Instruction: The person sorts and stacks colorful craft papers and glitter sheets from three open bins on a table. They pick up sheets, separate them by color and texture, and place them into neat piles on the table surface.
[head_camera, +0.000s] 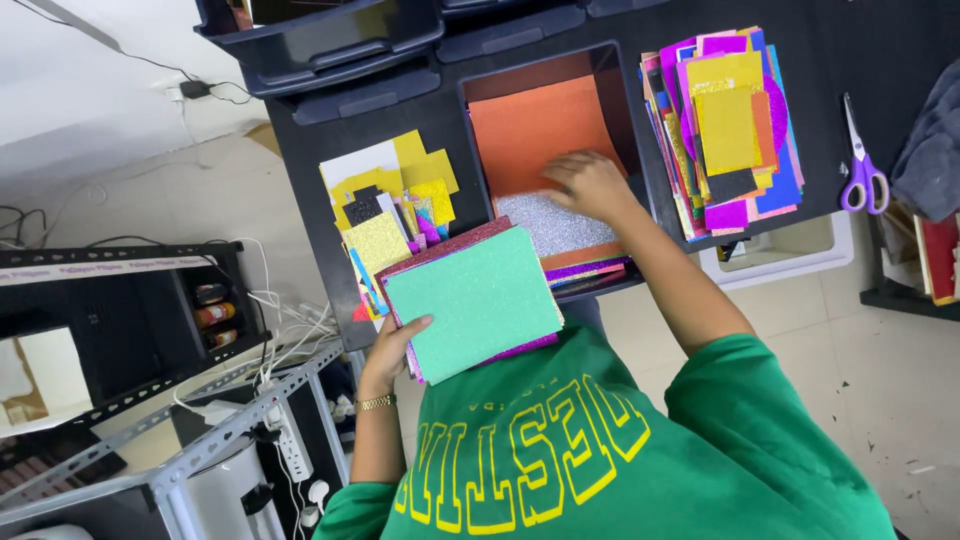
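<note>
Currently, sorting of glitter foam sheets, with 1 hand holding a stack and the other reaching into a tray.

Left hand (392, 352) is closed around the edge of a stack of glitter foam sheets topped by a mint-green rectangular sheet (472, 298), held just in front of the chest; right hand (590, 186), fingers loosely spread and gripping nothing, rests on the orange foam sheet (535, 125) and silver glitter sheet (555, 222) inside the black open tray (632, 110). Judged step: selecting a sheet; lifting 1 calls for pinching a single edge. Purple-handled scissors (862, 170) lie well right of the right hand.
</note>
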